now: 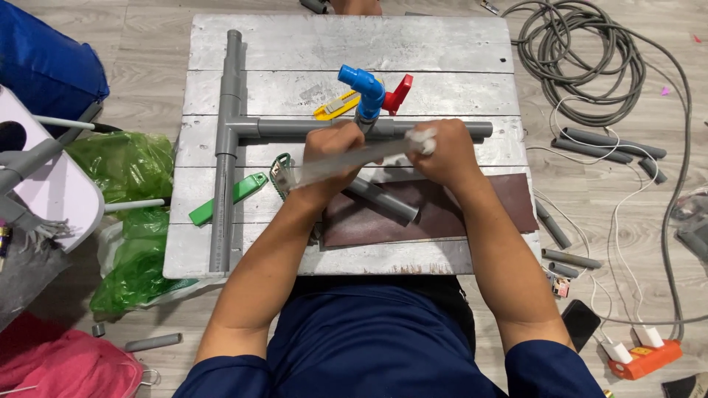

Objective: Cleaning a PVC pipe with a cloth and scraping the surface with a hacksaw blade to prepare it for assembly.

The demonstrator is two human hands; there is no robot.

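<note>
Both hands — left hand, right hand — are gripping a short, blurred grey plastic pipe, fingers wrapped around its ends; it is probably proving light, stiff, smooth — slippery.

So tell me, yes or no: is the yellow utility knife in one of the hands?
No: the yellow utility knife lies on the grey board beyond the left hand and right hand, which grip a blurred strip.
</note>
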